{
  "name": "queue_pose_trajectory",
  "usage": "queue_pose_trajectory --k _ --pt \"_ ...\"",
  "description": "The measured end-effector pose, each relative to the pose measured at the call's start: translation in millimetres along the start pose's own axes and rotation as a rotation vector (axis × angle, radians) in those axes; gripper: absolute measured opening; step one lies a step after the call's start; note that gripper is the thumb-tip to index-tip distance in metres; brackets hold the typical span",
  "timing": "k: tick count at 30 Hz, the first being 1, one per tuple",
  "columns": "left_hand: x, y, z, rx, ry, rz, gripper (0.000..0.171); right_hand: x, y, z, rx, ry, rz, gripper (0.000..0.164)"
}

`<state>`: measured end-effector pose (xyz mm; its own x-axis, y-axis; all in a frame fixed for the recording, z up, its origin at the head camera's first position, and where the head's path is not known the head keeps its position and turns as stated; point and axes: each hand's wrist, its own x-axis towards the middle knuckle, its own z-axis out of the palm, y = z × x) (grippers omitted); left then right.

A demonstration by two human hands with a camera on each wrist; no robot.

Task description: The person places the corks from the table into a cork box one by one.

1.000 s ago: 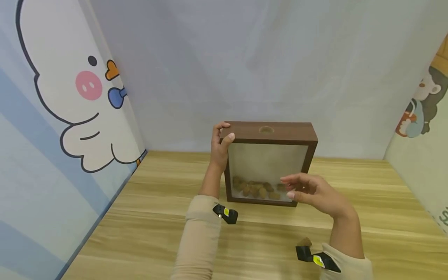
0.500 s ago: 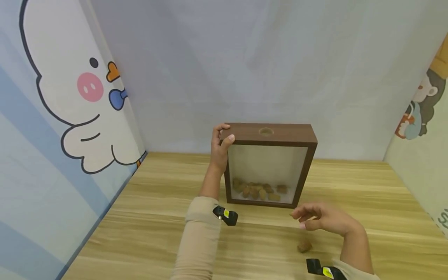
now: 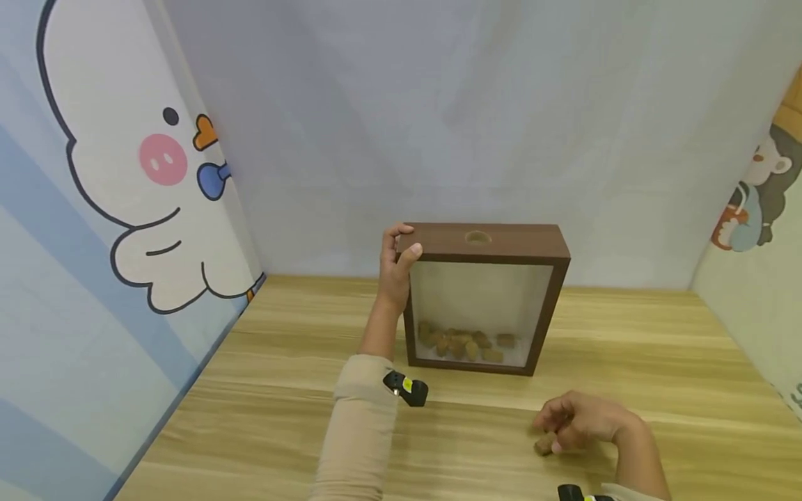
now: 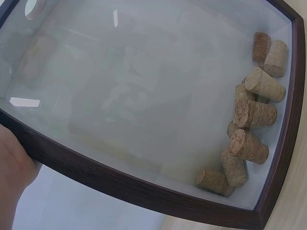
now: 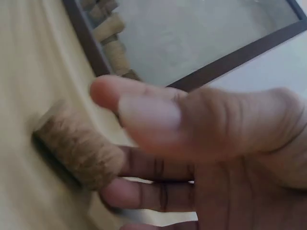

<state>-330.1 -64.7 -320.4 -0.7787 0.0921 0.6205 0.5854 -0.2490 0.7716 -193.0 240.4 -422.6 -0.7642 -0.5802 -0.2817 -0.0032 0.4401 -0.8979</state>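
A dark brown wooden frame box [image 3: 485,249] with a clear front and a round hole in its top stands upright on the table. My left hand [image 3: 395,273] grips its upper left corner, thumb on the front edge of the top. Several corks [image 4: 255,114] lie heaped along the inside bottom. One loose cork [image 3: 544,444] lies on the table in front of the box, to the right. Over it is my right hand [image 3: 579,421], fingers loosely bent and close to the cork. The right wrist view shows this cork [image 5: 79,146] by the fingertips, not pinched by the thumb [image 5: 158,120].
The wood-grain table [image 3: 282,417] extends around the box. A pale curtain [image 3: 476,125] hangs behind it. Printed cartoon panels stand at left and right, the left one with a white duck-like figure [image 3: 106,160].
My right hand has come down and toward me, from in front of the box's lower right to the loose cork. My left hand keeps its hold on the box.
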Motion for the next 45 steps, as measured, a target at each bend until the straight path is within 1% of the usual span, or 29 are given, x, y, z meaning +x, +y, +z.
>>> queue_pose_trajectory --k 3,6,11,15,20,25,27,31,32,34,38,39,45 --pt "-2.6 8.0 4.8 -0.008 -0.001 0.002 0.046 0 5 4 -0.022 0.022 0.031 0.024" --pt "-2.9 9.0 6.0 -0.011 -0.001 0.007 0.047 1 6 6 -0.056 0.045 0.044 0.02" --pt "-2.5 7.1 5.2 0.002 0.007 0.006 0.048 2 7 5 -0.098 0.053 0.037 0.015" --pt "-1.9 5.9 6.7 -0.004 0.006 0.009 0.048 2 6 3 -0.105 0.055 0.009 0.015" --pt "-0.3 7.9 7.8 -0.002 -0.006 0.014 0.049 8 -4 -2 -0.116 0.071 -0.094 0.018" --pt "0.7 3.9 7.5 0.005 0.002 0.008 0.048 16 -23 -1 -0.099 0.115 -0.169 0.027" --pt "1.8 -4.2 5.3 0.008 0.002 0.006 0.048 20 -33 1 -0.089 0.132 -0.199 0.03" --pt "4.5 -19.8 0.3 0.014 0.012 0.003 0.048 33 -52 7 -0.048 0.157 -0.312 0.031" --pt "4.9 -24.3 -1.0 0.014 0.013 0.002 0.048 35 -56 9 -0.047 0.173 -0.338 0.031" --pt "4.8 -27.7 -1.9 0.012 0.016 0.004 0.049 40 -64 12 -0.032 0.21 -0.379 0.029" --pt "4.2 -31.2 -2.4 0.013 0.02 0.013 0.05 44 -82 16 -0.03 0.307 -0.413 0.026" --pt "4.3 -31.3 -2.3 0.014 0.021 0.014 0.05 45 -86 15 -0.036 0.325 -0.434 0.026" --pt "5.1 -30.4 -2.3 0.014 0.026 0.005 0.051 46 -118 6 -0.093 0.403 -0.609 0.023"
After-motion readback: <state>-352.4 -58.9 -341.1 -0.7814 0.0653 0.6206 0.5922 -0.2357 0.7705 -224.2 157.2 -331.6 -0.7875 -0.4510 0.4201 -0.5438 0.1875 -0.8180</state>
